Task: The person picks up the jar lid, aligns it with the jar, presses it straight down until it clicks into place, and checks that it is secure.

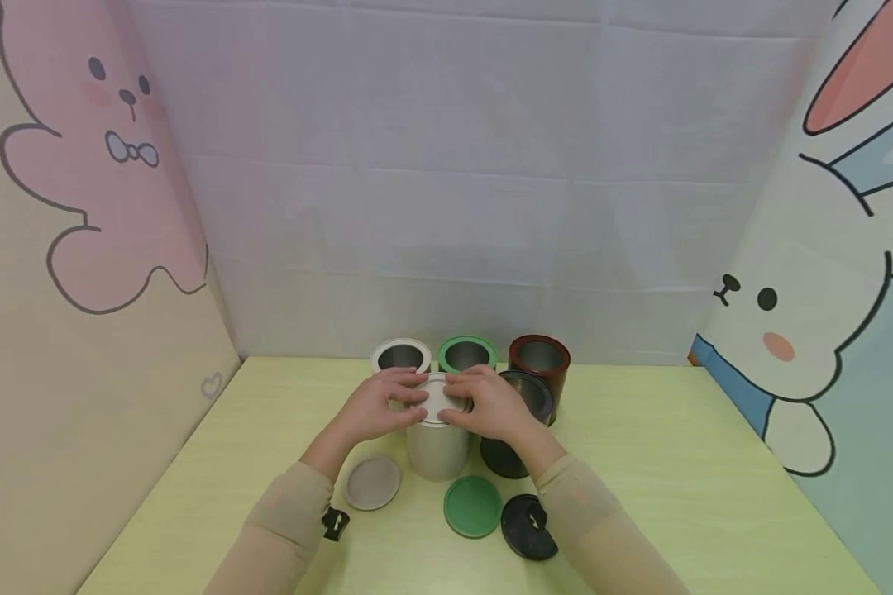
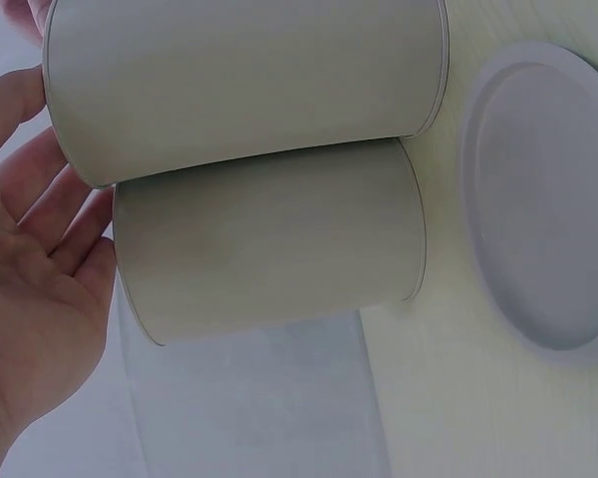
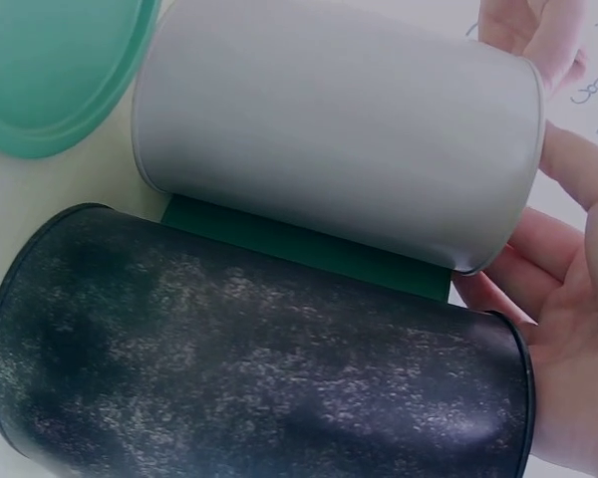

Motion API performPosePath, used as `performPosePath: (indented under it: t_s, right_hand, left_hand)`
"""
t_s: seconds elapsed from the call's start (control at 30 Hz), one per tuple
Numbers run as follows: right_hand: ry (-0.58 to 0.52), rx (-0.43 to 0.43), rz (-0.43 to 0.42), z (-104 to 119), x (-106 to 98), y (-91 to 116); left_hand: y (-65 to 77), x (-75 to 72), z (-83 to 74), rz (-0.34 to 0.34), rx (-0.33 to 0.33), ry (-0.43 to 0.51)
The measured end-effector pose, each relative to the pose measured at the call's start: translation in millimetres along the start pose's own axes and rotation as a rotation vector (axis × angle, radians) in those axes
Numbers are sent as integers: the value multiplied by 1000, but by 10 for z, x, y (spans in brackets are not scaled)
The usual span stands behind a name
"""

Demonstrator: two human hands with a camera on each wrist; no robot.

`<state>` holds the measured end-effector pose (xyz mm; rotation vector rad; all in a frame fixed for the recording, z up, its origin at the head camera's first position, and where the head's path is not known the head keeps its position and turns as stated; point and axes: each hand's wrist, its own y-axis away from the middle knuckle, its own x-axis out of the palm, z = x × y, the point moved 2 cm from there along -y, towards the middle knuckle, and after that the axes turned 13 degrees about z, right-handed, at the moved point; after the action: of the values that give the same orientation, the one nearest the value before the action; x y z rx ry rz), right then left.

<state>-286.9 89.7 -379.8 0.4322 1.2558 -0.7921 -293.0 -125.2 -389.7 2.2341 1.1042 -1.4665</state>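
A white lid (image 1: pixel 439 405) sits on top of the front white can (image 1: pixel 437 454). My left hand (image 1: pixel 378 403) rests on the lid from the left, thumb near the front edge and fingers spread toward the back. From the other side my right hand (image 1: pixel 494 403) touches it the same way, fingertips almost meeting the left ones. In the left wrist view the left fingers (image 2: pixel 42 194) lie along the end of the can (image 2: pixel 249 80). The right wrist view has the right fingers (image 3: pixel 543 254) at the can's rim, close beside a speckled black can (image 3: pixel 259 339).
Behind stand an uncovered white can (image 1: pixel 376 362), a green can (image 1: pixel 467 339) and a dark red can (image 1: pixel 561 387). In front lie a greyish-white lid (image 1: pixel 373 483), a green lid (image 1: pixel 472 506) and a black lid (image 1: pixel 524 533) on the pale yellow table (image 1: pixel 677 479).
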Motion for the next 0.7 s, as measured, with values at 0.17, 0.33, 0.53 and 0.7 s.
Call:
performPosePath:
  t_s: [0.17,0.33,0.53,0.7]
  right_hand:
    - [-10,4,29,9,-26,-5]
    - [-9,19,53,15,-35,-11]
    - [-30,45,69,30,-47,-16]
    - [-38,48,67,46,-60,-17]
  left_hand:
    - [-4,-7,1,18,-7,28]
    - [-9,-21,0,41,1,43]
    - [-23,-31,7,67,2,47]
    - [-24,-41,12,82,5,46]
